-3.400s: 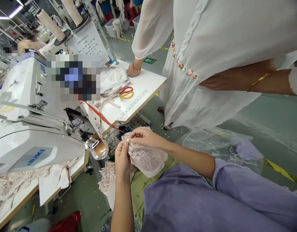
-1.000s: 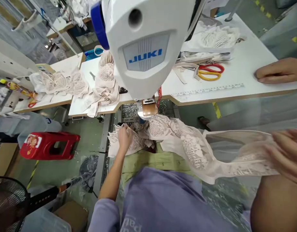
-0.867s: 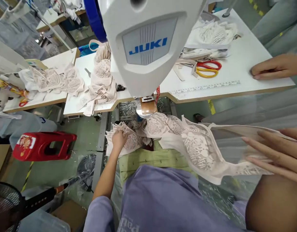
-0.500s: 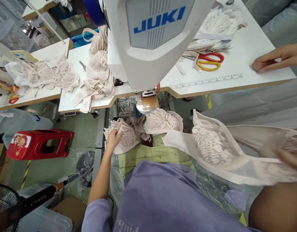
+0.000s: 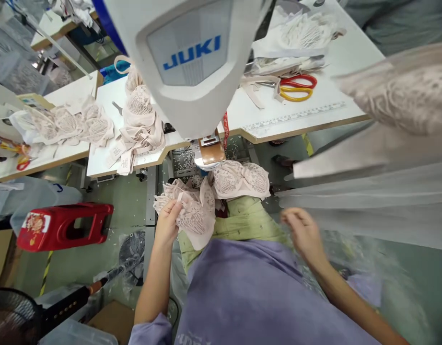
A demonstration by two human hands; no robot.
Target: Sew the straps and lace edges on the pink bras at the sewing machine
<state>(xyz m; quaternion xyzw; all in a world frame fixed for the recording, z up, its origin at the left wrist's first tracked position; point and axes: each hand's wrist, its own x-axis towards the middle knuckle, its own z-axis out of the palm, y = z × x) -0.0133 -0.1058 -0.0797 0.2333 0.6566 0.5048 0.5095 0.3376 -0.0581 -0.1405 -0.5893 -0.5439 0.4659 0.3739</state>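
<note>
My left hand (image 5: 168,221) is closed on the edge of a beige lace bra (image 5: 195,218), its thumb on top of the cup, at my lap. A second pair of lace cups (image 5: 240,179) lies just to the right, below the sewing machine head. My right hand (image 5: 303,231) hovers right of my lap, fingers loosely bent and somewhat apart, with nothing visible in them. Another beige bra (image 5: 404,100), large and smeared by motion, is in the air at the upper right, apart from my right hand.
The JUKI sewing machine (image 5: 195,57) stands ahead at the middle. On the white table (image 5: 346,86) lie red-and-yellow scissors (image 5: 298,87), a printed ruler (image 5: 293,115) and lace piles (image 5: 307,36). More bras (image 5: 142,120) lie at left. A red stool (image 5: 66,225) and a fan (image 5: 12,311) stand lower left.
My right hand has let go of the bra and come back toward my lap; that bra has moved up at the right. My left hand has lifted the lace edge slightly. The view has shifted.
</note>
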